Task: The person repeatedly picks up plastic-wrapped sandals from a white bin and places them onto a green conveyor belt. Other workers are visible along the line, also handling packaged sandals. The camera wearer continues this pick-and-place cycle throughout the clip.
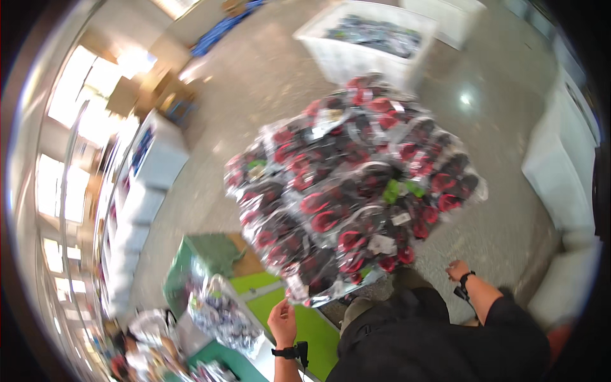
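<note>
In front of me rises a wide heap of black and red shoes (328, 200), packed in clear plastic bags, with some white and bright green tags among them. My left hand (282, 321) is at the heap's near left corner, its fingers bent upward and blurred. Whether it touches a bag or the edge under the heap cannot be made out. To the right of the heap, my right hand (456, 270) hangs apart from it with fingers curled in and nothing visible in them. Both wrists wear black bands. What carries the heap is mostly hidden.
Beyond the heap stands a white bin (375, 60) filled with bagged goods. White bins (149, 162) line the left side, and a large white container (560, 153) is at right. Near left are a green-topped table (219, 356), bagged items (223, 318) and a seated person (140, 356).
</note>
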The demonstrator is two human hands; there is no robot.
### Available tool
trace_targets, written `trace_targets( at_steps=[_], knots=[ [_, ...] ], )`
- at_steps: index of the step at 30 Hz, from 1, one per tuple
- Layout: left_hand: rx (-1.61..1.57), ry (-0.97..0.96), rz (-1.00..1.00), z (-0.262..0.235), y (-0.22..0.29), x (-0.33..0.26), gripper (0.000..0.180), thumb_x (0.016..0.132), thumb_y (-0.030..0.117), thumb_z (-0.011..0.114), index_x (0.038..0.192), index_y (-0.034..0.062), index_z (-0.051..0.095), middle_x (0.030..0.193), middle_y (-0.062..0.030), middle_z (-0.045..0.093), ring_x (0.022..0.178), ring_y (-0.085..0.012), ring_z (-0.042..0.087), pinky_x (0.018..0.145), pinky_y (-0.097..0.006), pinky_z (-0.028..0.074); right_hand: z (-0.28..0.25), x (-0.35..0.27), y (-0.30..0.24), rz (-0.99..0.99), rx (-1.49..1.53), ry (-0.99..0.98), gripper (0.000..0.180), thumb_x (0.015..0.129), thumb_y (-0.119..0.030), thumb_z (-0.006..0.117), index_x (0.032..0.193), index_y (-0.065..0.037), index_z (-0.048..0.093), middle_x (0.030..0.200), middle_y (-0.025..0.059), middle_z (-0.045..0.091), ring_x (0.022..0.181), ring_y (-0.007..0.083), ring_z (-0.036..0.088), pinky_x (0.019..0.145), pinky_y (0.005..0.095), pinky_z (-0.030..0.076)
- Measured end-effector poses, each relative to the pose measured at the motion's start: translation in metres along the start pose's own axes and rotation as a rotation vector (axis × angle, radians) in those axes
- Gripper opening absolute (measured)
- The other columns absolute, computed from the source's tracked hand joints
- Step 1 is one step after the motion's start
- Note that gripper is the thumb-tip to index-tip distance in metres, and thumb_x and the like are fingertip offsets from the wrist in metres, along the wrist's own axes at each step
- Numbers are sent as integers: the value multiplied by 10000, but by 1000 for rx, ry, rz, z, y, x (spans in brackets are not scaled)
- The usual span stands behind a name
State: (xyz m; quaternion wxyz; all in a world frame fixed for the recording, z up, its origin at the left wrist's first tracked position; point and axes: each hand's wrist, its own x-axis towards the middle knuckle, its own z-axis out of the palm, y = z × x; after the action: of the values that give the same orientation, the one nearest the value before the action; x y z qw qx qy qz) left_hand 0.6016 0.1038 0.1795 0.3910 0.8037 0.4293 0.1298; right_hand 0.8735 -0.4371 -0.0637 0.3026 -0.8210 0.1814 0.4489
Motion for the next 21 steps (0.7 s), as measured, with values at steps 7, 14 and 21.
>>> trace_targets(
  at_steps=[7,14,21],
  knots=[
    [40,34,-168,-69,-148,-76,322,867,126,752,1158,-2,700,953,-130,731,839,-235,717,773,-349,573,73,-6,-69,-221,16,-75,331,905,-145,701,1183,22,634,856,152,699,664,244,713,572,384,583],
    [89,400,-395,-141,-316,-167,366,851,232,754,1152,27,712,954,-162,719,873,-331,686,795,-426,547,196,-82,-140,-342,-244,-252,293,929,-164,640,1167,8,635,859,115,685,667,216,678,558,358,561],
    [21,581,-588,-191,-418,-227,387,852,213,780,1179,21,703,1106,-209,712,1025,-327,686,905,-408,541,279,-124,-185,-637,-682,-395,350,937,-222,664,1186,24,661,838,88,697,688,173,666,607,341,543]
  ],
)
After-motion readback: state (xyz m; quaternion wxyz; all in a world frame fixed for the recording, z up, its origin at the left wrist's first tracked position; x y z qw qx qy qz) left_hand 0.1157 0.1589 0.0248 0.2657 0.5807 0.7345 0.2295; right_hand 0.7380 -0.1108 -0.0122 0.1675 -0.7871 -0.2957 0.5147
